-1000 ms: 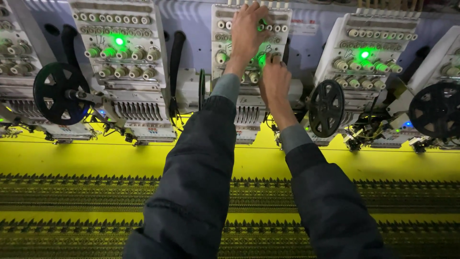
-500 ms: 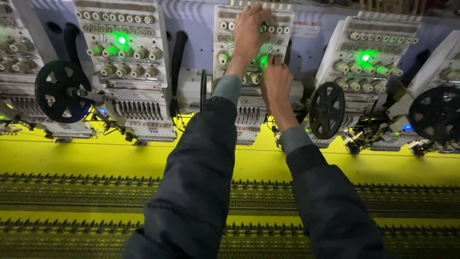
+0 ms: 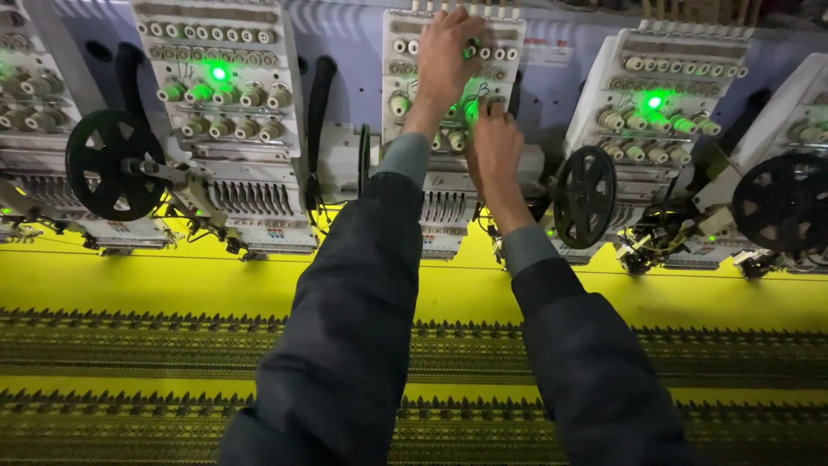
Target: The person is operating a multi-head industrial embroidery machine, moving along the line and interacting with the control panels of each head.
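black reel point(image 3: 105, 163) left | black reel point(image 3: 585, 195) right | yellow fabric point(image 3: 155, 285) below | embroidered bands point(image 3: 129, 345)

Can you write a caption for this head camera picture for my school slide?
Both hands, left hand above right hand, work the knobs of the middle embroidery head over yellow fabric.

A small white rectangular label point(image 3: 548, 53) with reddish print sits on the blue-grey panel in the upper middle of the frame, just right of the centre embroidery head. Low on the left-centre head, a narrow strip of tiny coloured stickers point(image 3: 278, 233) runs across its white casing.
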